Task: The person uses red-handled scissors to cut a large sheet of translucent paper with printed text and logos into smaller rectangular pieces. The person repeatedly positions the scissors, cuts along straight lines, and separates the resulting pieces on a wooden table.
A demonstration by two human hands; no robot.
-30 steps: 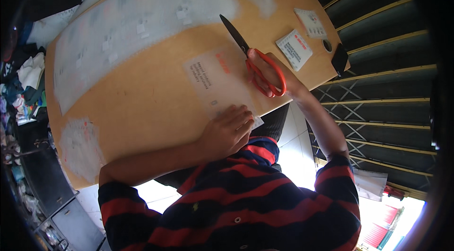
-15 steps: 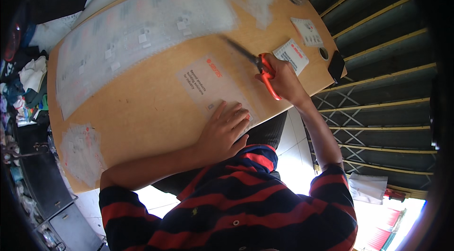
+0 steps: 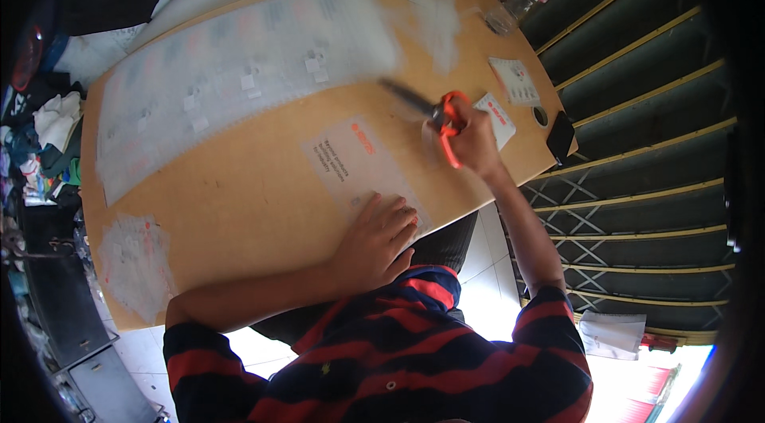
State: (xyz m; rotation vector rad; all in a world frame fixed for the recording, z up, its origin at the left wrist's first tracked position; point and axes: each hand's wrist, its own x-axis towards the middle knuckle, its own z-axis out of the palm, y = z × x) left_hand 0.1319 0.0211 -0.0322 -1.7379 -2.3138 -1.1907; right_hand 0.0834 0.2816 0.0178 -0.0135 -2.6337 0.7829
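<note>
Shifted scissors (image 3: 437,114) right, clear of plastic sheet (image 3: 339,154) on counter (image 3: 239,208), gripping them in right hand (image 3: 476,140); apparently not cutting. Spread left hand (image 3: 370,244) wider, resting it on sheet's near end.

The scissor handles (image 3: 449,150) are plastic, the blurred blades (image 3: 408,95) probably metal.
</note>
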